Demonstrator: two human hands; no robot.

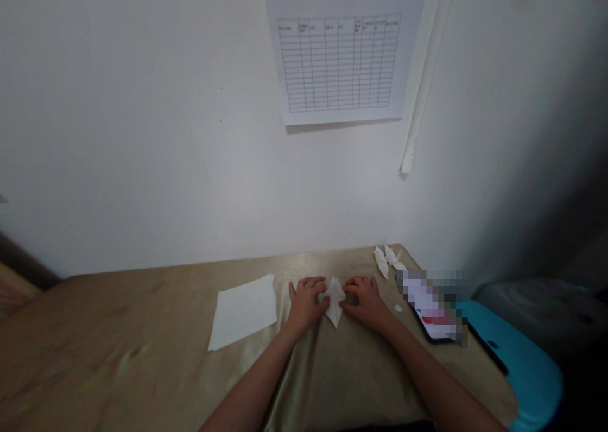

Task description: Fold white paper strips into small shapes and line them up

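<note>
- My left hand (pixel 308 300): clamped on the left edge of the small white diamond-shaped folded paper (pixel 335 304), thumb and fingertips at its side corner.
- My right hand (pixel 365 298): clamped on the right edge of the same piece, thumb low, forefinger higher.
- Folded paper: between my two hands, one point toward me, the other toward the wall. Center crease visible.
- All on a surface (pixel 142 330) covered in shiny brownish-gold cloth, wrinkled between my forearms.
- Left of my left hand, well apart from the folded piece: flat white four-sided paper sheet (pixel 244 313), top right corner uneven.
- Far right corner: two small pointed white folded-paper pieces (pixel 382 263), close together.
- Just beside my right forearm: tiny white paper scrap (pixel 398 308).
- Further right: dark-edged phone (pixel 430 315), screen lit, partly pixelated.
- Past the right edge: bright teal rounded object (pixel 527 362); can't tell what.
- White wall (pixel 142 134) ahead: printed white grid sheet (pixel 342 64), print too small to read, plus long white strip (pixel 425 83) right of it.
</note>
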